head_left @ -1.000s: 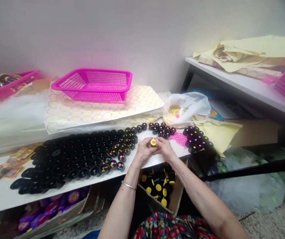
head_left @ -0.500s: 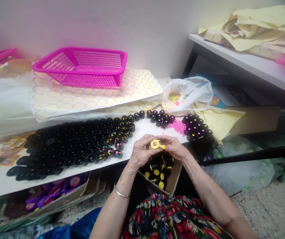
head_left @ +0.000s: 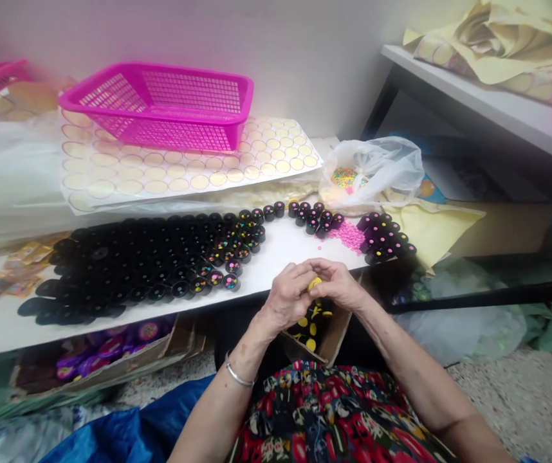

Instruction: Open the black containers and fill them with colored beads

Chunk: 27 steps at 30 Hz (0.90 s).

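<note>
My left hand (head_left: pixel 289 296) and my right hand (head_left: pixel 338 285) meet just in front of the white table's (head_left: pixel 285 254) front edge, fingers curled round a small yellow-topped cap (head_left: pixel 314 283) that is mostly hidden between them. Below the hands stands an open cardboard box (head_left: pixel 334 334) of black and yellow caps. On the table lie rows of small black pots (head_left: pixel 150 263), some filled with coloured beads, and a little heap of pink beads (head_left: pixel 350 235).
A pink mesh basket (head_left: pixel 160 103) sits on a sheet of round stickers (head_left: pixel 179 170) at the back. A clear bag of coloured beads (head_left: pixel 370 173) lies right of it. A second cluster of black pots (head_left: pixel 386 239) is by yellow paper (head_left: pixel 433 235). Boxes stand under the table.
Both hands have come down from the table to just in front of its edge, over the box. The yellow cap, plainly shown half a second ago, is now nearly covered by my fingers.
</note>
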Tool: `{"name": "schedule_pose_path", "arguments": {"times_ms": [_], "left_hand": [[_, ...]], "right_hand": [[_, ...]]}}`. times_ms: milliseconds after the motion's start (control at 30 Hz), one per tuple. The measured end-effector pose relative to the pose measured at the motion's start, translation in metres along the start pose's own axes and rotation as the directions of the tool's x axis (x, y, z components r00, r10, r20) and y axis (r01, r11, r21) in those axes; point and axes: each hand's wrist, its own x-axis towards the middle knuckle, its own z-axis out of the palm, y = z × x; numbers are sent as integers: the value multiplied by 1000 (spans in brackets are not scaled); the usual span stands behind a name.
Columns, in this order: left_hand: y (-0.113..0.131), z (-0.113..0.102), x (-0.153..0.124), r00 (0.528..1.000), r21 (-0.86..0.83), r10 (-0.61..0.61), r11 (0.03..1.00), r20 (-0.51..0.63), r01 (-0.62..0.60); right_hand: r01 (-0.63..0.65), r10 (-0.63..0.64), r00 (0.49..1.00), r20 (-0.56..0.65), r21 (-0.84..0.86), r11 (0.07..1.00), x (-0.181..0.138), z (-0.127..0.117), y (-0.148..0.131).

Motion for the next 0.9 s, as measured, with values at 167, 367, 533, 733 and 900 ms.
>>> {"name": "schedule_pose_path", "arguments": {"times_ms": [167,367,533,733,900], "left_hand": [[-4,5,-9,1000,-1,-15,1000,2,15],[-15,0,-16,991,-161,-101,983,-89,86],[-9,1,-19,997,-91,-79,993,-11,78],[-4,5,-22,997,-52,-62,997,46,64],[-9,4,-30,987,-71,-132,988,90,138]], "right_hand": [[32,-30,996,-80,12,999,0,9,13],[-6,5,999,-50,-11,1000,1,19,21],[-123,125,990,60,-37,992,-3,14,11],[-93,101,992,-75,103,990,-8,17,24],[-180,183,983,-2,160,971,-7,24,32]]}}
